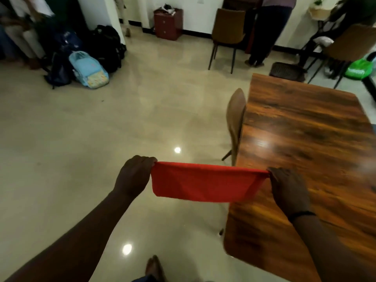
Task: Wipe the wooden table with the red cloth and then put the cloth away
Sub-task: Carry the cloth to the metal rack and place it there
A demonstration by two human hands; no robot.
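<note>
The red cloth hangs folded and stretched flat between my two hands, held in the air. My left hand pinches its left top corner over the floor. My right hand pinches the right top corner above the near left part of the wooden table. The cloth's right end overlaps the table's left edge; the rest of it hangs over the tiled floor. The tabletop is dark, glossy wood and fills the right side of the view.
A brown chair is tucked against the table's left edge. Several bags lie on the floor at the far left. Another chair, a red cabinet and a standing person are at the back. My bare foot shows below.
</note>
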